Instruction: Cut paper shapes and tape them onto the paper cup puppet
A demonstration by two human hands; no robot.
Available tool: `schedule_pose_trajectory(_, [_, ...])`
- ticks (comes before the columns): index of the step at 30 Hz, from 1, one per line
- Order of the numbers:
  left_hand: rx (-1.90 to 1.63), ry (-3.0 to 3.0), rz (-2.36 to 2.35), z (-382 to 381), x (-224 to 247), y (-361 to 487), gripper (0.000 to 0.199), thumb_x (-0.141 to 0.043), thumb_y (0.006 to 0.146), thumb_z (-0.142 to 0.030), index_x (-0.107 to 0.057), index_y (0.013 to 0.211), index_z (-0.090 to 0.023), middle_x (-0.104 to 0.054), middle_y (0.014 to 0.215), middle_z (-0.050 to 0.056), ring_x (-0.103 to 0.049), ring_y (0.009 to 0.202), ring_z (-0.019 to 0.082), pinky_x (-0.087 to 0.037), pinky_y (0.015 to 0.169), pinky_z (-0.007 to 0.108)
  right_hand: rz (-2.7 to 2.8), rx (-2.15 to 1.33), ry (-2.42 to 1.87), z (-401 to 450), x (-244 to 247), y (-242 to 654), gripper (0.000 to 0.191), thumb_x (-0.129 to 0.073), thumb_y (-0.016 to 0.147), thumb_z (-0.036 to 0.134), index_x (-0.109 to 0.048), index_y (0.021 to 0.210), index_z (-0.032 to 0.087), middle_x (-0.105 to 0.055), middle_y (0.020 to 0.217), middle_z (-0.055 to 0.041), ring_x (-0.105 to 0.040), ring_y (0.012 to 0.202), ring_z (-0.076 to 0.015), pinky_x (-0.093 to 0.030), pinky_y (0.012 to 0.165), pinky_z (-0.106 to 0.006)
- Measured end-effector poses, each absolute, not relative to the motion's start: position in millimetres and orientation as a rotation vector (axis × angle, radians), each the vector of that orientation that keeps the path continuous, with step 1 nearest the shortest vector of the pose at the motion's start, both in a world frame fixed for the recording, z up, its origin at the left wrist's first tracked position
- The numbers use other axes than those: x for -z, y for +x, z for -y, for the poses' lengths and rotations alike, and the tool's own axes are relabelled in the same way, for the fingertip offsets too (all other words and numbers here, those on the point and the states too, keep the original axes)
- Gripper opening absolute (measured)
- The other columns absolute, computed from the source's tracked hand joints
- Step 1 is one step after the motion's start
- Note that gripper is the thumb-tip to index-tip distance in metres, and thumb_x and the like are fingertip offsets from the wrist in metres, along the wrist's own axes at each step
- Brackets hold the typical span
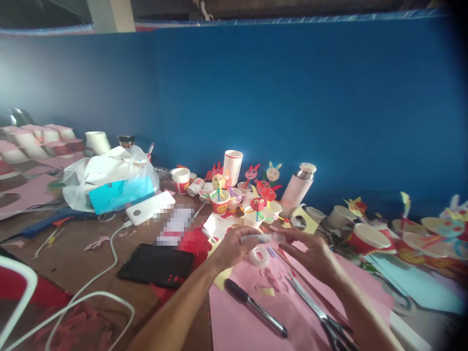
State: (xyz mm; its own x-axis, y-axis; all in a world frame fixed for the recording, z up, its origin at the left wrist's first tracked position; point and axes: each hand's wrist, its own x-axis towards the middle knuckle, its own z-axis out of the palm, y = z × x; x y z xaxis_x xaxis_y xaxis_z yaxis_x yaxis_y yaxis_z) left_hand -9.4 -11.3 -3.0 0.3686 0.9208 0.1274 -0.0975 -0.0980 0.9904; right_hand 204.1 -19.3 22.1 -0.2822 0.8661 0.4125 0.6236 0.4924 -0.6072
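Note:
A small translucent plastic piece [263, 239] is stretched between my hands above a pink paper sheet [234, 319]; its exact kind is unclear. My left hand [234, 249] pinches its left end, and the fingers of my right hand [310, 251] close on the right end. Just below them lies a roll of clear tape [259, 255], among pink paper scraps [274, 279]. A black marker [256, 308] rests on the sheet nearer to me. Beside my right forearm are scissors [310, 304] with their blades slightly apart.
Paper cups with paper faces [219, 201] stand behind my hands, near a thermos [298, 190]. More cups [369, 239] are at the right. On the left are a black phone [156, 264], a white power bank [149, 208] with a cable, a plastic bag [75, 187] and a glue gun [51, 222].

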Motion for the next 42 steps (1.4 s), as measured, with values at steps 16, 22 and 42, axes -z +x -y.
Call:
schedule_pose_trajectory(16, [-0.969,1.461,-0.798,17.0,-0.7,-7.8,0.03,-0.057,0.076,-0.041,-0.067,0.091,-0.017,-0.06,0.078,0.003,-0.053,0.067,0.014,-0.037,0.056,0.02,2.081,-0.433,-1.19,20.7,-15.8,199.9,0.025,-0.062,0.079,0.036,-0.068,0.102,0.028,-0.068,0.111,-0.0038,-0.062,0.103,-0.0268,-0.052,0.083,-0.038])
schedule_pose_trajectory(22, [-0.942,1.442,-0.77,16.7,6.1,-4.5,0.032,-0.055,0.079,-0.042,-0.065,0.092,-0.015,-0.059,0.079,0.004,-0.054,0.071,0.014,-0.039,0.058,0.021,2.035,-0.504,-1.236,16.3,0.5,199.4,0.022,-0.061,0.079,0.041,-0.069,0.094,0.028,-0.071,0.103,-0.0044,-0.065,0.089,-0.0246,-0.053,0.068,-0.033])
schedule_pose_trajectory(42, [-1.141,1.789,-1.087,-1.5,1.2,-26.6,0.024,-0.058,0.073,-0.028,-0.063,0.093,-0.016,-0.063,0.09,0.003,-0.056,0.086,0.017,-0.042,0.078,0.027,2.471,-0.458,-1.404,59.2,19.3,191.6,0.022,-0.047,0.087,0.026,-0.067,0.078,0.024,-0.067,0.082,-0.0042,-0.06,0.081,-0.0198,-0.044,0.07,-0.029])
